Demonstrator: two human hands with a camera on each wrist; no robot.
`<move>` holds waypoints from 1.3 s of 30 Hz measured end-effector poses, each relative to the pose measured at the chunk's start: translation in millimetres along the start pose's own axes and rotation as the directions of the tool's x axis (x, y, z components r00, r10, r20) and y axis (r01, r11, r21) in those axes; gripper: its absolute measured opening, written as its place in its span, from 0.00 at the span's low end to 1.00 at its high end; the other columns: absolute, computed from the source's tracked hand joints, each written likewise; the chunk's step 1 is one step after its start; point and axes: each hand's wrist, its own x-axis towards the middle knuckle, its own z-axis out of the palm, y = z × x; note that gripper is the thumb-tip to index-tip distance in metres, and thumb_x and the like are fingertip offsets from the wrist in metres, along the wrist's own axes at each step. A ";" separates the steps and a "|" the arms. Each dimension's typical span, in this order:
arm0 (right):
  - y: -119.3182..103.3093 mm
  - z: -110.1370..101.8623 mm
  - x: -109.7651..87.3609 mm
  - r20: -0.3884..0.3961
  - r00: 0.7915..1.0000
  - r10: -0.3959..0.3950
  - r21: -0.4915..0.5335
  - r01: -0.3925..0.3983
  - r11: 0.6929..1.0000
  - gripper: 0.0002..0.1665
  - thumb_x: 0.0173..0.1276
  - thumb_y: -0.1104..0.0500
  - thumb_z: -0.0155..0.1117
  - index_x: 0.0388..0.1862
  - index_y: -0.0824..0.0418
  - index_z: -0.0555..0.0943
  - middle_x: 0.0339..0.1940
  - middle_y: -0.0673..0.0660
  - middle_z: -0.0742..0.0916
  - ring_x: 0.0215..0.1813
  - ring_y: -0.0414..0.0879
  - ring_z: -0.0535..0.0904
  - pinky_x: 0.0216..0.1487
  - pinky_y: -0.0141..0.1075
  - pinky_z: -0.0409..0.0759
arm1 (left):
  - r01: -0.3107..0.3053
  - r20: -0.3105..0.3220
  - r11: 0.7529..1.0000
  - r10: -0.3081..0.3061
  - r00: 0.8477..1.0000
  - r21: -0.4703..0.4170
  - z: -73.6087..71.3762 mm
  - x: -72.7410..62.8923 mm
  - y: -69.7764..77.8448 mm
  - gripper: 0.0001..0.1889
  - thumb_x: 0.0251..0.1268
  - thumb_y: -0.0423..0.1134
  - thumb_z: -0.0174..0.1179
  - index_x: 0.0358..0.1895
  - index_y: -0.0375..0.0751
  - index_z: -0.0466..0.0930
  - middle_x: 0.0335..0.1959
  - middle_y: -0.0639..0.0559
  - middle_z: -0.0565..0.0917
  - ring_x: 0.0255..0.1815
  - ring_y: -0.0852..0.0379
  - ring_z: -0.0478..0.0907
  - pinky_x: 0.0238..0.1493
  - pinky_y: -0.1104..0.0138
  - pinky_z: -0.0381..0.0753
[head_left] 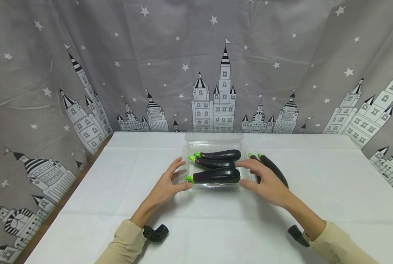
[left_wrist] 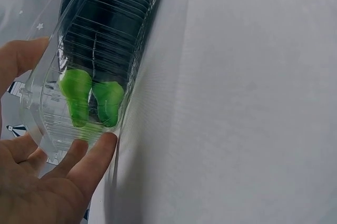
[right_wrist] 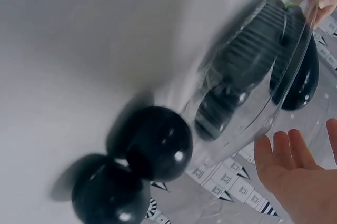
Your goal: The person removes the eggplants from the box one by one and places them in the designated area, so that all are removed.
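Observation:
A clear plastic clamshell container (head_left: 213,186) sits in the middle, its lid (head_left: 213,136) tipped back. Three eggplants lie inside it: the front one (head_left: 216,175), a middle one (head_left: 214,163) and a back one (head_left: 223,154), green stems to the left. My left hand (head_left: 166,186) is at the container's left end, fingers spread, fingertips against the ribbed wall (left_wrist: 100,39) below the stems. My right hand (head_left: 265,182) is at the right end, fingers and thumb apart, holding nothing. Beyond it lie two loose eggplants, one (head_left: 275,171) fully seen, the other (head_left: 257,178) partly hidden by the hand.
The white-covered table (head_left: 335,183) extends to both sides. A grey curtain (head_left: 265,22) with stars and castles hangs behind and around it. Black wrist devices (head_left: 156,233) are worn at the cuffs. In the right wrist view, the rounded ends of the loose eggplants (right_wrist: 160,142) stand close beside the container.

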 end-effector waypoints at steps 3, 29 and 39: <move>-3.5 5.7 2.7 0.004 1.000 0.005 0.017 -0.005 1.000 0.26 0.66 0.60 0.67 0.63 0.60 0.77 0.63 0.56 0.79 0.68 0.53 0.70 0.65 0.54 0.70 | 0.003 -0.004 1.000 -0.003 1.000 -0.003 0.2 -1.0 1.0 0.45 0.56 0.38 0.72 0.75 0.35 0.57 0.80 0.51 0.47 0.73 0.38 0.60 0.68 0.44 0.62; -19.4 32.0 53.6 0.182 0.982 0.050 0.057 -0.061 0.996 0.25 0.66 0.55 0.65 0.61 0.61 0.80 0.61 0.56 0.82 0.67 0.55 0.70 0.67 0.56 0.66 | -0.001 -0.010 1.000 0.000 1.000 -0.026 1.6 1.4 -0.3 0.45 0.55 0.36 0.72 0.75 0.34 0.57 0.80 0.51 0.47 0.72 0.40 0.62 0.68 0.46 0.63; -14.9 37.8 54.0 0.261 0.965 0.039 0.013 -0.044 0.999 0.28 0.68 0.55 0.63 0.65 0.62 0.77 0.65 0.58 0.79 0.67 0.55 0.72 0.66 0.57 0.67 | 0.018 -0.007 1.000 -0.018 1.000 -0.012 2.9 1.6 1.3 0.45 0.55 0.38 0.72 0.75 0.35 0.56 0.80 0.51 0.47 0.73 0.39 0.60 0.67 0.45 0.65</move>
